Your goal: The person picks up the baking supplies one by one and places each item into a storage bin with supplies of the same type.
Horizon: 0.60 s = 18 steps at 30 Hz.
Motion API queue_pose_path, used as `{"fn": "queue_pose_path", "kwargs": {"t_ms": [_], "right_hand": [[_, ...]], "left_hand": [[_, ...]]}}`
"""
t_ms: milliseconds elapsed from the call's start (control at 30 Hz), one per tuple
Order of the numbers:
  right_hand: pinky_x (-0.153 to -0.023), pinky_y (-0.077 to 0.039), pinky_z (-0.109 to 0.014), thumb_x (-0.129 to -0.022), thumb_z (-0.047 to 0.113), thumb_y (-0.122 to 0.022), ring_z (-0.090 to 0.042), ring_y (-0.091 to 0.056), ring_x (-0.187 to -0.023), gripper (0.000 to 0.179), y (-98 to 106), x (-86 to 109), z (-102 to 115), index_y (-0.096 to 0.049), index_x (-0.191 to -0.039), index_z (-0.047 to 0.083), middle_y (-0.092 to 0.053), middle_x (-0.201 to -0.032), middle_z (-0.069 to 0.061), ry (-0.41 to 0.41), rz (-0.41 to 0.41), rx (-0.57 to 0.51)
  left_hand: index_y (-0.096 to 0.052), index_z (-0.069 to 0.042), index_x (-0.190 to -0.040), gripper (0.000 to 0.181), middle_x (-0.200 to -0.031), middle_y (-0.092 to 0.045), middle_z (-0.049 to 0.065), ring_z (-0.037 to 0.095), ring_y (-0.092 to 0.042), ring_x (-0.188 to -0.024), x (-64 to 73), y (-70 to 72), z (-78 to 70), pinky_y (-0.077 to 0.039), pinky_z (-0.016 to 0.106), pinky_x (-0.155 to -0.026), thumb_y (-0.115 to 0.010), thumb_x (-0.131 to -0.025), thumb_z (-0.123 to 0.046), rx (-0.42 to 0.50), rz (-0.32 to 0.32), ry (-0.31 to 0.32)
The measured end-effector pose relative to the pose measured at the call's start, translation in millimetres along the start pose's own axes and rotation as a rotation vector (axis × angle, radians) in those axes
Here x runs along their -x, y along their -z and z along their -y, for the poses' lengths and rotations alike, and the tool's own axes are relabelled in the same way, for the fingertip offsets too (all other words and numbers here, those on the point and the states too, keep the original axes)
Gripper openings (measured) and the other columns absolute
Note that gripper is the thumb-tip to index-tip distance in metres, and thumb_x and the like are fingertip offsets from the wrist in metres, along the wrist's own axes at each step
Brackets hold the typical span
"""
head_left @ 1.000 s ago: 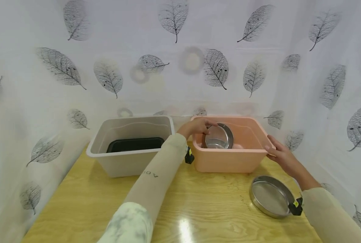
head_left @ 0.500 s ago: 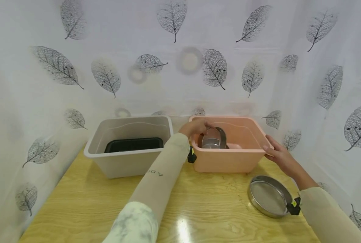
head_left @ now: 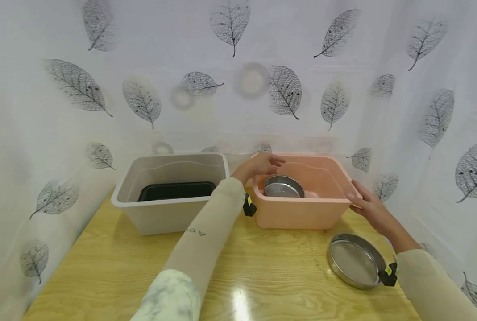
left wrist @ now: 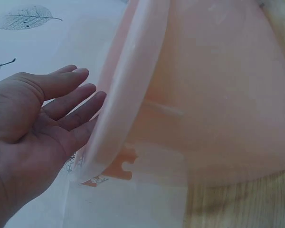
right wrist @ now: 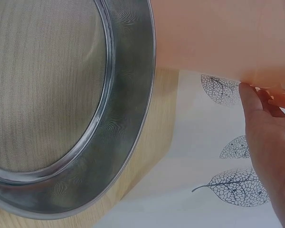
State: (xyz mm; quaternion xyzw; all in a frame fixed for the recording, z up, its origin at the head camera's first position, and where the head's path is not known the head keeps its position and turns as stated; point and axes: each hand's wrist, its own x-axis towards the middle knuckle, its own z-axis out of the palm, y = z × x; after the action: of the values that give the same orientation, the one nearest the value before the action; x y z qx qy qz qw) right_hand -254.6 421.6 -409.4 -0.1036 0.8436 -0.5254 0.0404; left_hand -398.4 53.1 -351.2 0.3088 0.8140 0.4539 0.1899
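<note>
In the head view a pink plastic bin (head_left: 298,213) stands on the table at the back right. A round metal sieve (head_left: 283,186) lies inside it, toward its left end; the front wall hides its lower part. My left hand (head_left: 262,165) hovers over the bin's left end, apart from the sieve, its fingers loosely spread and holding nothing. At the right end my right hand (head_left: 368,205) grips the bin's rim (right wrist: 275,80), with the thumb on the outside. A second sieve (head_left: 356,261), round with fine mesh, lies on the table in front of that hand.
Left of the pink bin stands a beige bin (head_left: 170,218) with a black tray-like object (head_left: 176,191) inside. Both stand on a yellow wooden table (head_left: 142,276). A white curtain with leaf prints (head_left: 230,102) hangs close behind and at the sides.
The sieve in the pink bin was tilted up in my left hand; it has come down and lies flatter, and the left hand has let go and lifted. My right hand stays put.
</note>
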Motion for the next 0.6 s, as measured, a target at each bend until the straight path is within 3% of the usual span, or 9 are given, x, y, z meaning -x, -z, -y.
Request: {"fn": "queue_pose_path", "kwargs": {"t_ms": [100, 200, 400, 600], "right_hand": [[-0.095, -0.045, -0.009, -0.11, 0.028, -0.043, -0.02, -0.035, -0.147, 0.072, 0, 1.0, 0, 0.005, -0.163, 0.017, 0.011, -0.167, -0.023, 0.002, -0.003, -0.003], [-0.096, -0.045, -0.008, -0.11, 0.027, -0.043, -0.016, -0.035, -0.147, 0.072, 1, 1.7, 0, 0.005, -0.163, 0.017, 0.012, -0.167, -0.023, 0.006, -0.001, -0.018], [-0.096, -0.045, -0.008, -0.11, 0.027, -0.042, -0.029, -0.022, -0.152, 0.072, 0, 3.5, 0, 0.006, -0.163, 0.015, 0.016, -0.167, -0.021, 0.007, 0.002, -0.036], [-0.096, -0.045, -0.008, -0.11, 0.026, -0.041, -0.038, -0.018, -0.151, 0.072, -1, 1.6, 1, 0.006, -0.163, 0.016, 0.015, -0.166, -0.022, 0.009, 0.014, -0.043]], "left_hand": [[-0.05, -0.006, -0.148, 0.05, -0.151, -0.05, 0.019, 0.034, -0.056, -0.132, 5.4, 0.9, -0.5, -0.051, 0.033, -0.104, -0.053, -0.099, 0.004, 0.06, 0.012, -0.044], [-0.051, -0.007, -0.148, 0.049, -0.149, -0.053, 0.017, 0.032, -0.054, -0.134, 13.4, -0.9, -2.3, -0.05, 0.033, -0.106, -0.054, -0.1, 0.002, 0.092, 0.019, -0.095], [-0.051, -0.006, -0.147, 0.049, -0.146, -0.056, 0.015, 0.03, -0.055, -0.133, 31.6, -11.7, -8.9, -0.05, 0.03, -0.105, -0.06, -0.099, -0.001, 0.211, 0.073, -0.153], [-0.05, -0.011, -0.149, 0.049, -0.145, -0.058, 0.009, 0.021, -0.06, -0.129, 57.7, -24.9, -18.8, -0.051, 0.026, -0.102, -0.061, -0.101, -0.008, 0.181, 0.106, -0.188]]}}
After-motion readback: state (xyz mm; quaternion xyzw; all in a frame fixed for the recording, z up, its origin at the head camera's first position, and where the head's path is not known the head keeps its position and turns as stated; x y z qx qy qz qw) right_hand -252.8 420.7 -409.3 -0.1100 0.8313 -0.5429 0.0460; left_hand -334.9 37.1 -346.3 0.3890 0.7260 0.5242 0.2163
